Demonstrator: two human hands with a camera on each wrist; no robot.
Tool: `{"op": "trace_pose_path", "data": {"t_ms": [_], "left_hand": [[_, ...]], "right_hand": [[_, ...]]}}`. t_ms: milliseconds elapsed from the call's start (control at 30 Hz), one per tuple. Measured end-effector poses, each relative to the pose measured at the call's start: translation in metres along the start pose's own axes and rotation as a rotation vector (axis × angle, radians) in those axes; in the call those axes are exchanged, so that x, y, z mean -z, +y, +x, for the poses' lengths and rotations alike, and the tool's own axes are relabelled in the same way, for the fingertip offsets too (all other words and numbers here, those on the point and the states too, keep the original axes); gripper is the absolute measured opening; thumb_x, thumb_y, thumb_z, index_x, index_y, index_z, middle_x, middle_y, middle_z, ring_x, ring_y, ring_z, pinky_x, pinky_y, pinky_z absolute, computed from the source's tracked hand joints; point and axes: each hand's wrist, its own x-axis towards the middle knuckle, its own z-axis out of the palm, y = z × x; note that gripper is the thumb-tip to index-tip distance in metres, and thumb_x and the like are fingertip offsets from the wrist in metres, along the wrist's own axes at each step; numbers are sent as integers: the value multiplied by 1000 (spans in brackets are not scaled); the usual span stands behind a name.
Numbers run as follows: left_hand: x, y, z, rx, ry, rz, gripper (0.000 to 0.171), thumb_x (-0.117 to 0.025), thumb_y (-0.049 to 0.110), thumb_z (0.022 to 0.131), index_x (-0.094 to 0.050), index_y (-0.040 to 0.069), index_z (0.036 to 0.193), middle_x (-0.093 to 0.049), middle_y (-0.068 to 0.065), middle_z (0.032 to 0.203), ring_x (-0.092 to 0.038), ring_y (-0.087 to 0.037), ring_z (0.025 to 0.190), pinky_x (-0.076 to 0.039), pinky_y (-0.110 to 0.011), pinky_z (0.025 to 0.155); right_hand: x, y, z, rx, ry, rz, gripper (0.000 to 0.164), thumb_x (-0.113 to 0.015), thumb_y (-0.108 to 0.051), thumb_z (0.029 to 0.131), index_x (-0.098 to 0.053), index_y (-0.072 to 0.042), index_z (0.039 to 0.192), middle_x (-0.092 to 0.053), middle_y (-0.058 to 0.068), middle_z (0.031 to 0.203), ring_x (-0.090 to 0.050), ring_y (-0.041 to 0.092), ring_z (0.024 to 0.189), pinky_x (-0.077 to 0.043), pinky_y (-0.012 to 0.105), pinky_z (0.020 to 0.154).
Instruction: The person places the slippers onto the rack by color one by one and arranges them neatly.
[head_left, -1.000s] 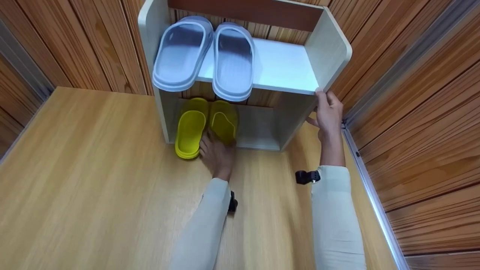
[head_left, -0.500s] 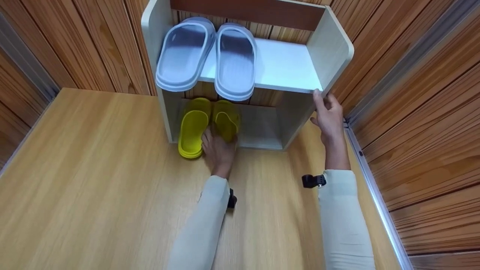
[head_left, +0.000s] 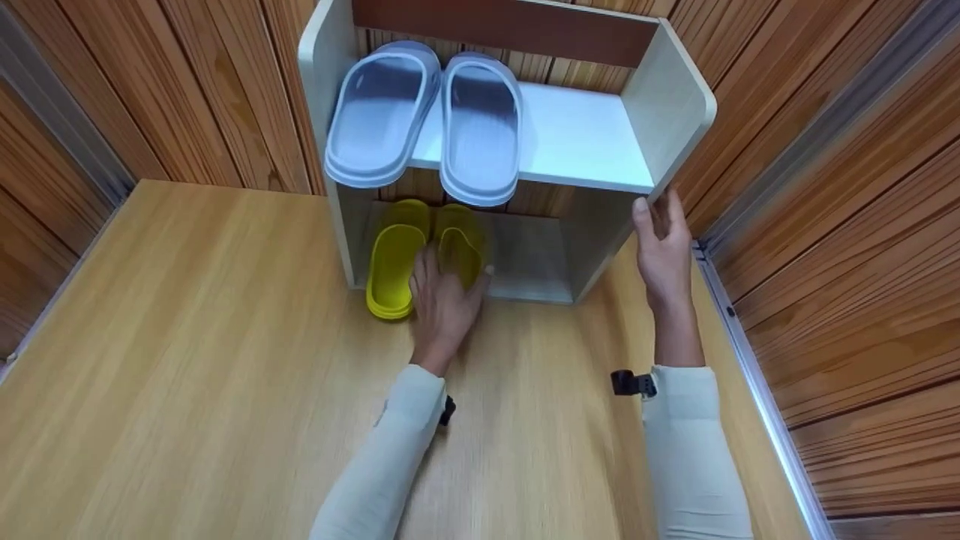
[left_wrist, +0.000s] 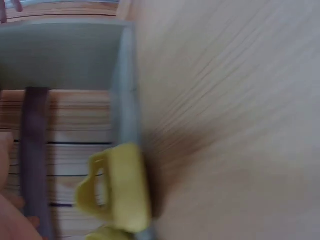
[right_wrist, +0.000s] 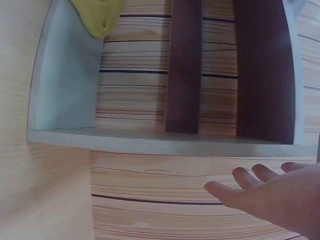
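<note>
A pair of yellow slippers stands on the lower shelf of a two-tier shoe rack (head_left: 667, 105); its left slipper (head_left: 390, 277) shows fully, heel past the shelf's front. Over the heel of the right yellow slipper (head_left: 459, 236) lies my left hand (head_left: 444, 307), fingers extended and thumb spread, hiding part of it. In the left wrist view a gap shows between this hand (left_wrist: 12, 215) and the yellow slipper (left_wrist: 127, 187). My right hand (head_left: 665, 259) is by the rack's right side panel, thumb and fingers spread; in the right wrist view its fingertips (right_wrist: 217, 189) sit just off the panel.
Two grey-blue slippers (head_left: 381, 124) stand on the left of the upper shelf (head_left: 581, 139), heels overhanging its front. The rack backs onto a wood-plank wall (head_left: 232, 97). Another plank wall (head_left: 862, 300) rises close on the right, beyond a metal floor strip (head_left: 765, 390).
My left hand's thumb has spread and its fingers have straightened, away from the right yellow slipper. My right hand has eased down off the rack's corner. The slippers keep their places on the rack.
</note>
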Motion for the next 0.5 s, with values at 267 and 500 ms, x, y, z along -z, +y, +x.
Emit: {"op": "trace_pose_path", "data": {"t_ms": [267,500], "left_hand": [[47,10,7,-125,-9,24,77,-49,61,87,-34,14,145,-23,-9,154,-19,-35,142,-15,-52,116],[93,16,7,-215,6,59,76,-45,64,87,-34,17,146,-29,-12,151,-17,-36,143,-14,-57,115]], "right_hand": [[9,0,-5,35,25,119,72,-52,-34,95,-8,-24,151,-8,0,159,-9,18,147,-14,43,118],[6,-21,-19,135,60,181,67,-51,-29,95,-14,-23,151,-15,1,158,-13,15,146,-13,44,119]]}}
